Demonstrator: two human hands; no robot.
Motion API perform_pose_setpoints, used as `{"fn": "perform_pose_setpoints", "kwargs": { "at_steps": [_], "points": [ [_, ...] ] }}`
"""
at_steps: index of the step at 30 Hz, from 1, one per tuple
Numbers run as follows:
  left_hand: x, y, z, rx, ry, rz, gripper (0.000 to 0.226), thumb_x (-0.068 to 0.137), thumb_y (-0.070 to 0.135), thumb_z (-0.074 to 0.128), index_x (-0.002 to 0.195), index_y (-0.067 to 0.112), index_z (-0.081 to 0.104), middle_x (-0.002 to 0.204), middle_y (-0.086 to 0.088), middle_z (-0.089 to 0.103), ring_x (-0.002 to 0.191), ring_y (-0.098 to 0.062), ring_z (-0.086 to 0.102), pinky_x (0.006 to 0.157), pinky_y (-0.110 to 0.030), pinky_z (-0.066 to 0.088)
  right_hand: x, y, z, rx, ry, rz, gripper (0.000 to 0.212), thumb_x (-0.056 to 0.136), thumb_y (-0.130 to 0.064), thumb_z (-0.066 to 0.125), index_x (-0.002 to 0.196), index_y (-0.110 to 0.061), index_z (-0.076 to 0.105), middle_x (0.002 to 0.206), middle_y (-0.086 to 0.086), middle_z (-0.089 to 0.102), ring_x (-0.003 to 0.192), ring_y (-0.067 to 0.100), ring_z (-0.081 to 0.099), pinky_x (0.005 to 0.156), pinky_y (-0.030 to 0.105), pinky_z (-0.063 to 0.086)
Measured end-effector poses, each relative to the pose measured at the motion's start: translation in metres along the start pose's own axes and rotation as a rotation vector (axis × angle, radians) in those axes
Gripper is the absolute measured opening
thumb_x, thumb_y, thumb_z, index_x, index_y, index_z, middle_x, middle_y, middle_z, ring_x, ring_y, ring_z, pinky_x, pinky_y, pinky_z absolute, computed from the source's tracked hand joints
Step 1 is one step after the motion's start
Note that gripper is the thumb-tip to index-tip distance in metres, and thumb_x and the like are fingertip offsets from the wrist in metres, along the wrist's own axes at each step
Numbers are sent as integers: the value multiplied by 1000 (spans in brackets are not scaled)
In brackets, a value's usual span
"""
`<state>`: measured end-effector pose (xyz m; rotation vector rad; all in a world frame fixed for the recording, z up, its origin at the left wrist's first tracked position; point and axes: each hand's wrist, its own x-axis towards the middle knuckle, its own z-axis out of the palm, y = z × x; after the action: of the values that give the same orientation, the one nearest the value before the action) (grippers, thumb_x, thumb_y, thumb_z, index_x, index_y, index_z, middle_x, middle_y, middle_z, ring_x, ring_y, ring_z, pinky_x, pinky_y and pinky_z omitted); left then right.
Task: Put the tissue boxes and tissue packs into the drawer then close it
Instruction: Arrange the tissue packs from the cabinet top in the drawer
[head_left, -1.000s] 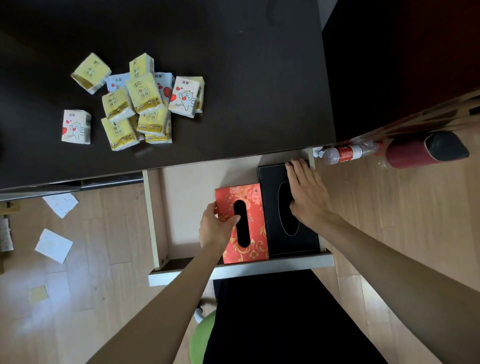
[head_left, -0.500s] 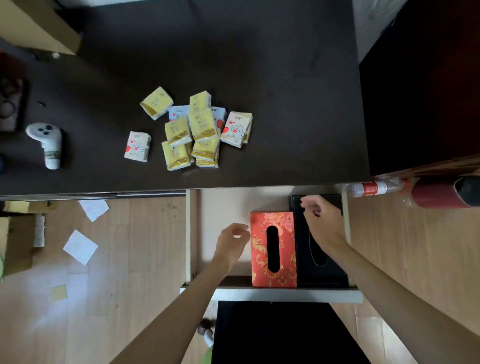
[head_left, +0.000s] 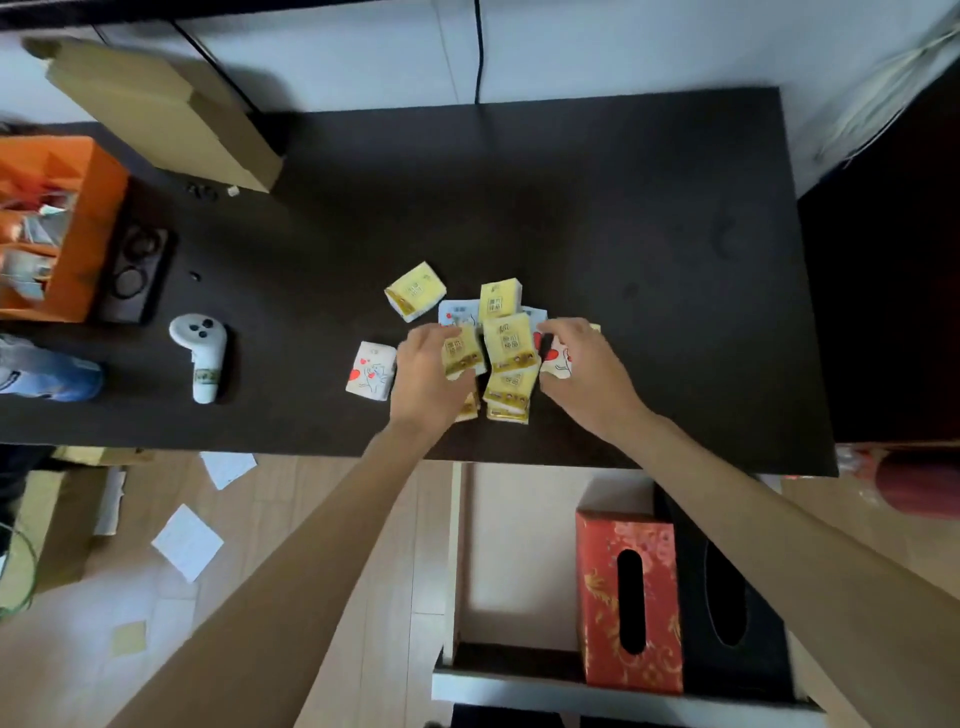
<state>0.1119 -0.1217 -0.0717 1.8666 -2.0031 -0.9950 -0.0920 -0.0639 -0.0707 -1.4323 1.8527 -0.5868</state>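
Several small tissue packs, yellow and white, lie heaped on the dark desk (head_left: 649, 249). My left hand (head_left: 426, 376) is on the heap's left side, fingers curled around a yellow tissue pack (head_left: 461, 351). My right hand (head_left: 584, 374) is on the right side, fingers closed over a white heart-print tissue pack (head_left: 557, 359). Another white pack (head_left: 371, 371) lies just left of my left hand, and a yellow pack (head_left: 415, 290) sits behind the heap. Below the desk the drawer (head_left: 453, 561) stands open, holding a red tissue box (head_left: 602, 597) and a black tissue box (head_left: 763, 639) side by side on its right.
A white controller (head_left: 200, 353) lies on the desk to the left, with a black tray (head_left: 136, 270), an orange box (head_left: 78, 228) and a cardboard box (head_left: 161, 114) behind it. Loose paper sheets (head_left: 187, 540) lie on the wooden floor. A red cylinder (head_left: 919, 483) lies right of the drawer.
Both hands have left the tissue boxes in the drawer and risen to the heap of packs on the desk. The view has tilted up with them.
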Motion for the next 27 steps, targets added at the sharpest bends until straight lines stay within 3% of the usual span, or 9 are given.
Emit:
{"fn": "perform_pose_setpoints", "kwargs": {
  "at_steps": [4,7,9,17,21,23,27],
  "points": [
    [38,-12,1,214,-244,48,77,80,27,76,147,23,39,151,-2,36,140,-24,28,104,-43,39,35,-12,12,-251,-193,-106,81,87,-12,74,157,-18,34,166,1,31,151,20,29,113,44,44],
    [49,-21,3,281,-300,114,80,77,32,78,146,25,39,145,-1,43,135,-23,35,98,-45,43,46,-8,19,-421,-275,-165,86,87,-12,71,161,-18,28,170,3,25,157,22,20,122,43,29],
    [52,-24,2,313,-301,148,81,75,34,79,145,26,40,142,-1,45,134,-23,37,96,-44,44,47,-5,23,-465,-272,-189,83,88,-12,71,160,-18,30,169,3,29,155,21,24,122,41,29],
    [36,-21,-10,258,-248,190,76,77,43,77,142,28,42,138,0,47,126,-20,47,92,-39,48,19,-5,27,-325,-35,-158,75,86,-21,79,151,-21,42,156,2,46,144,19,42,113,42,45],
    [-7,-22,-22,152,-184,240,75,76,51,76,141,31,43,136,5,49,120,-14,51,90,-38,52,-32,1,20,-147,96,-88,76,85,-33,82,149,-28,43,151,-4,49,132,3,43,97,13,39],
    [-42,-28,-23,106,-188,286,72,76,52,75,138,33,45,135,8,49,120,-11,50,91,-35,50,-69,8,17,-72,92,-46,76,84,-40,80,149,-33,40,147,-10,48,123,-7,41,88,9,36],
    [-117,-55,-1,135,-256,335,73,76,54,71,139,35,41,135,13,46,120,-8,49,95,-30,48,-145,36,25,-4,-20,16,74,82,-55,72,147,-38,41,142,-20,47,126,-4,47,97,20,44]
  ]
}}
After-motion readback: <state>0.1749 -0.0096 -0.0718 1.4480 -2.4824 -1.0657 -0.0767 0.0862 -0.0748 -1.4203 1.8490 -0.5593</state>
